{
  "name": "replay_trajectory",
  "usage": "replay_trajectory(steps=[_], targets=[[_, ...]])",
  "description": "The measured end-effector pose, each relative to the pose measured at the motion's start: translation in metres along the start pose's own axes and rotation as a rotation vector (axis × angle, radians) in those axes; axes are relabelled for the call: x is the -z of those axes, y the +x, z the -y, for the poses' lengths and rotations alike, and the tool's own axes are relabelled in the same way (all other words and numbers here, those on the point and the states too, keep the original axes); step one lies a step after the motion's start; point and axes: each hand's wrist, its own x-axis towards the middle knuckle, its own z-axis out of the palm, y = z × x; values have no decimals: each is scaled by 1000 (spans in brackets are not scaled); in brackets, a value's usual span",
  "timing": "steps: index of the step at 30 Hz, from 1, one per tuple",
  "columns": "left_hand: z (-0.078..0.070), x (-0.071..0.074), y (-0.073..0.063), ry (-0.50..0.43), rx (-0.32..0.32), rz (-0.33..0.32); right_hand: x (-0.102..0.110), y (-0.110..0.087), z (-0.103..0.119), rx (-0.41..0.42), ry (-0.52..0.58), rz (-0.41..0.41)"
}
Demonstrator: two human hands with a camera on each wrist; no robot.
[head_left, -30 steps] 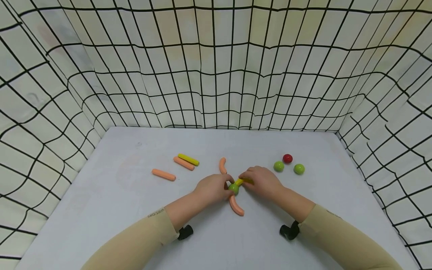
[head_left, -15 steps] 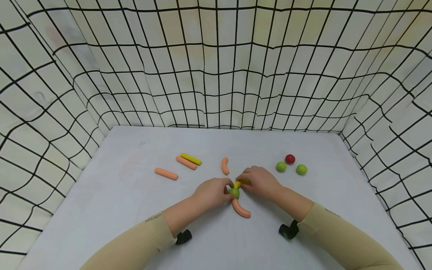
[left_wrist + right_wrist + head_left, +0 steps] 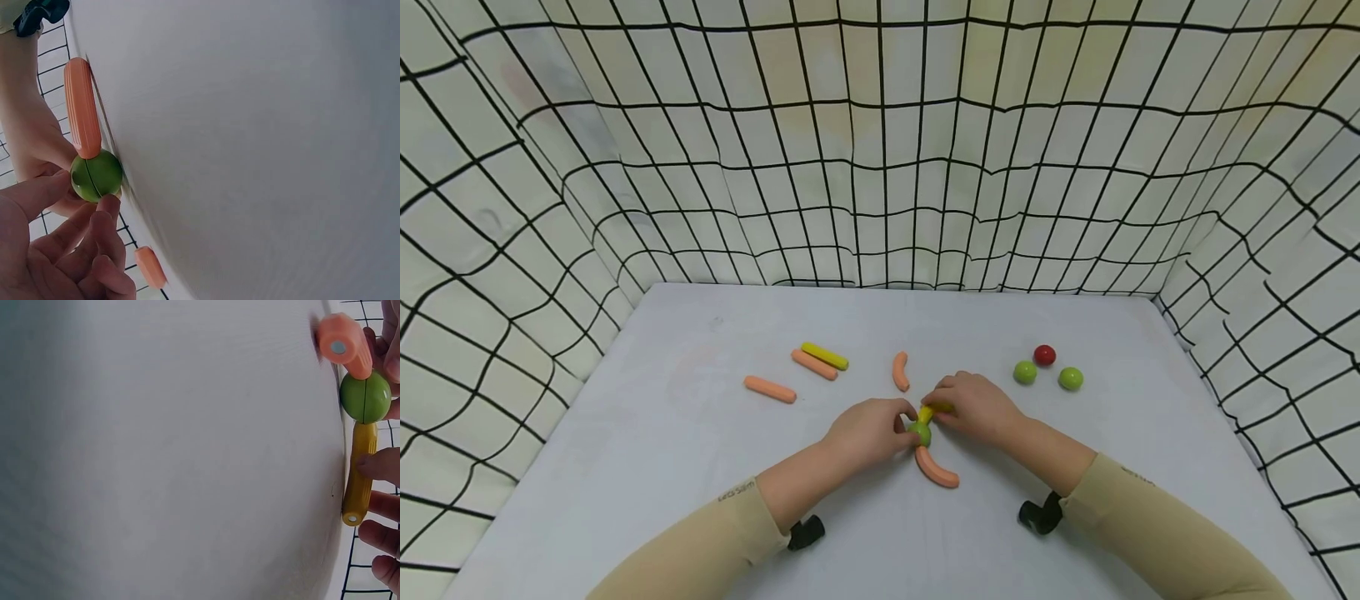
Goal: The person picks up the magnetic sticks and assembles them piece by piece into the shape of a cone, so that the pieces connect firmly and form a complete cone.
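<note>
Between thumb and fingertips my left hand [image 3: 871, 429] pinches a green ball [image 3: 97, 175] with a seam round it. A curved orange stick [image 3: 936, 469], ribbed along its side, meets the ball on the side nearest me. My right hand [image 3: 976, 407] pinches a yellow stick [image 3: 360, 475], whose one end meets the same ball. In the right wrist view, small pale discs show in the free ends of both sticks. A second curved orange stick [image 3: 900, 371] lies on the table just beyond the hands, apart from the ball.
To the left lie two straight orange sticks, one on its own [image 3: 770, 389] and one [image 3: 814, 364] alongside a yellow stick [image 3: 825, 356]. On the right sit a red ball [image 3: 1044, 355] and two green balls [image 3: 1025, 372]. Black netting over white walls [image 3: 880, 167] borders the white table [image 3: 700, 492].
Both hands have drawn the ball and its sticks slightly toward me, widening the gap to the far curved stick. The near curved stick has swung a little to the right. Both grips stay as they were.
</note>
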Motion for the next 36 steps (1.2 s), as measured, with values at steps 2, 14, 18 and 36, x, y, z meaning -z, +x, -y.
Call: replay_trajectory(steps=[2,14,18,36], targets=[[0,1,2,-6,7,3,1,0,0,-2,2,-1],[1,7,23,12,41,-8,12,-8,-14,-129,24,-1],[-1,7,31,12,28,-4,19,-14,-21,-213,50,-6],[-20,5,53,45,11,30,43,-53,-74,-482,67,-143]])
